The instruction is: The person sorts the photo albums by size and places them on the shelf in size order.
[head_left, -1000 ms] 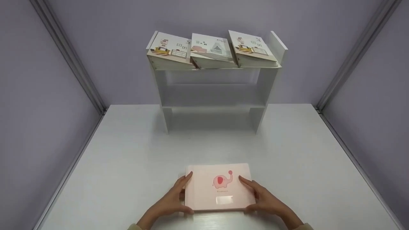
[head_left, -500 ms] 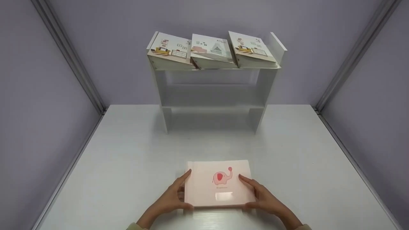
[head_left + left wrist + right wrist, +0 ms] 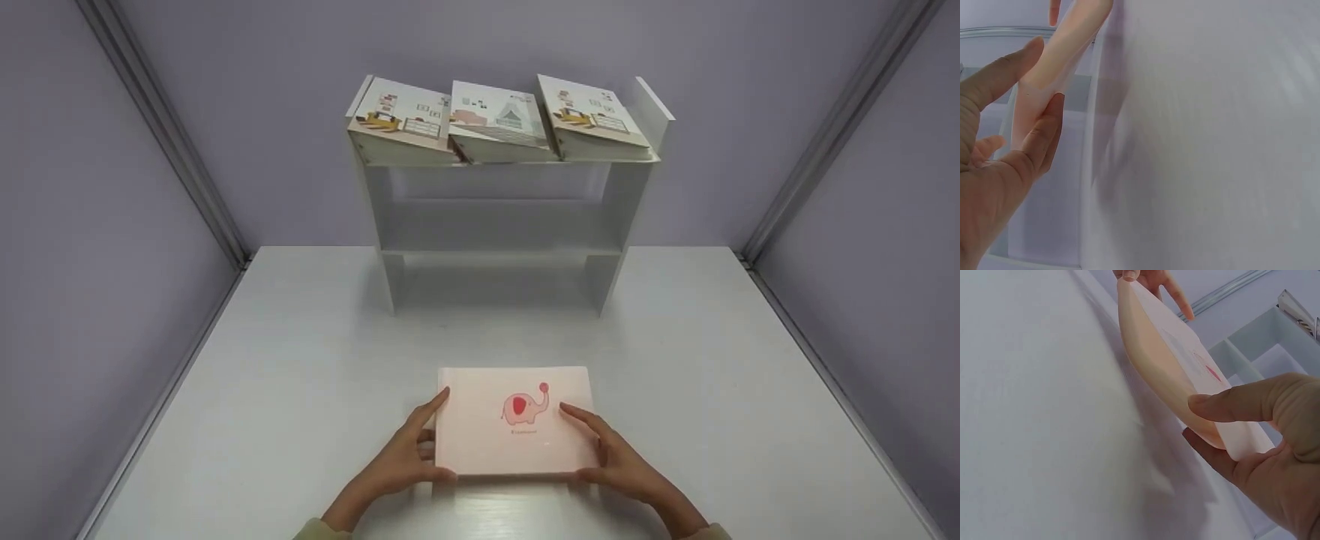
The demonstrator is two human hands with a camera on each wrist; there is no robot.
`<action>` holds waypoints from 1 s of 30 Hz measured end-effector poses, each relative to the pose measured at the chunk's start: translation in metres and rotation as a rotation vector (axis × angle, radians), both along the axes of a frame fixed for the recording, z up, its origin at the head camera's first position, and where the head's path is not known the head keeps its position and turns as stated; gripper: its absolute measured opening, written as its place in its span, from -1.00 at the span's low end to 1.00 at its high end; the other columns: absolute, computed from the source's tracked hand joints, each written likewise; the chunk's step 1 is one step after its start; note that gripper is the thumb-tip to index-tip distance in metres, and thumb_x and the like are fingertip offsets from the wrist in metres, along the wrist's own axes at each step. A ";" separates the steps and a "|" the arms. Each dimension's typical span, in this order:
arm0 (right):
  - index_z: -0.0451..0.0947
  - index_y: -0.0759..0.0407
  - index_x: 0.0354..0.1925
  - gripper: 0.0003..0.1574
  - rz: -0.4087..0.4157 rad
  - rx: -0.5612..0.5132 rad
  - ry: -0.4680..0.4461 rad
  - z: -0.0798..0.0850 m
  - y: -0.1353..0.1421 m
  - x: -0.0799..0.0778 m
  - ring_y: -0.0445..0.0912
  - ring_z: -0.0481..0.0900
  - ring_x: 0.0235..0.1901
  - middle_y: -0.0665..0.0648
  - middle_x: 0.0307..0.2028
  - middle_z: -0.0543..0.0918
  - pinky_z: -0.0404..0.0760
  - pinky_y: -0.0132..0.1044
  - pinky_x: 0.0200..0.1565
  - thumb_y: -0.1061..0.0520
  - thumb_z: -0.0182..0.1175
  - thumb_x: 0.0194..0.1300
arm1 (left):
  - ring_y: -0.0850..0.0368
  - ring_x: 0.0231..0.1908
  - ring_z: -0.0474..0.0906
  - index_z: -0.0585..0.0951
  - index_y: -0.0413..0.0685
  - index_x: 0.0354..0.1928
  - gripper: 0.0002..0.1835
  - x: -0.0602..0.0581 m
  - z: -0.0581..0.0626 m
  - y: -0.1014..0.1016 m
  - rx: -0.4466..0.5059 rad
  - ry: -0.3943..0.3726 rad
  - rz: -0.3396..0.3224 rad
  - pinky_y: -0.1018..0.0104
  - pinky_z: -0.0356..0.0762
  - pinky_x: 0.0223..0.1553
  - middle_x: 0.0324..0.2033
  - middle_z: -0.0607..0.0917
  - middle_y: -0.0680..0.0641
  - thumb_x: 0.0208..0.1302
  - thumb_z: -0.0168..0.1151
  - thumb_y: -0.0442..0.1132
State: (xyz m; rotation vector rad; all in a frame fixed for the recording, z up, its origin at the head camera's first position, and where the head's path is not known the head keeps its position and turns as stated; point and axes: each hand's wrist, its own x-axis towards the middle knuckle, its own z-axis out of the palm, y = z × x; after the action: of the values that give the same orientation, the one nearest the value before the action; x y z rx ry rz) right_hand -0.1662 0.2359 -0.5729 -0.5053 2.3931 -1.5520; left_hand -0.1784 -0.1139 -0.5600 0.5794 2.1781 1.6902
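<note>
A pale pink book (image 3: 480,427) with a pink elephant on its cover is held between both hands in the head view, cover up. My left hand (image 3: 397,456) grips its left edge, thumb at the near corner, a finger over the cover. On the opposite edge, my right hand (image 3: 626,463) holds it the same way. The right wrist view shows the book (image 3: 1171,377) raised off the table, its shadow beneath, with the thumb and fingers of the right hand (image 3: 1292,433) pinching a corner. Fingers of the left hand (image 3: 994,185) lie above and below the edge in the left wrist view.
A white shelf (image 3: 502,251) stands beyond the book at the back of the white table (image 3: 712,390). Three thick books with illustrated covers lean along its top: left book (image 3: 401,116), middle book (image 3: 495,112) and right book (image 3: 592,112). Grey walls enclose the table.
Both hands have raised the pink book and shifted it slightly away from me, toward the shelf. The bright reflection on its cover has faded. The shelf's books have stayed put.
</note>
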 end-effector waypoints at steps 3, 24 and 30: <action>0.11 -0.25 0.37 0.10 0.003 -0.004 0.015 0.001 0.001 -0.002 0.15 -0.14 0.41 0.04 0.42 0.05 -0.12 0.34 0.23 0.21 0.41 -0.06 | -0.12 0.03 0.46 -0.08 0.33 0.45 0.24 -0.002 0.001 0.000 -0.029 0.011 0.019 0.36 0.57 -0.08 0.34 0.05 -0.26 -0.23 0.55 -0.20; 0.16 -0.13 0.36 0.07 0.035 -0.060 0.001 0.021 0.006 -0.012 0.14 0.10 0.28 0.10 0.39 0.08 0.43 -0.37 0.11 0.20 0.44 -0.06 | -0.10 0.04 0.42 0.01 0.27 0.44 0.15 -0.011 0.012 0.001 -0.017 0.063 -0.002 0.36 0.55 -0.05 0.36 0.02 -0.24 -0.17 0.53 -0.20; 0.16 -0.07 0.37 0.07 0.025 -0.094 0.002 0.027 0.006 -0.016 0.18 0.25 0.19 0.16 0.41 0.04 0.53 -0.34 0.01 0.26 0.42 -0.05 | -0.18 0.10 0.40 0.03 0.24 0.44 0.14 -0.014 0.015 0.001 -0.011 0.088 0.005 0.36 0.54 -0.02 0.38 -0.03 -0.28 -0.18 0.52 -0.21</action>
State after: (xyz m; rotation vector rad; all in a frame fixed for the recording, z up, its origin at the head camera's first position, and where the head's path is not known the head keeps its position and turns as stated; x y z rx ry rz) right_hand -0.1821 0.2419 -0.5455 -0.5532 2.3149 -1.6595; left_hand -0.1921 -0.1130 -0.5447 0.6571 2.2495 1.6849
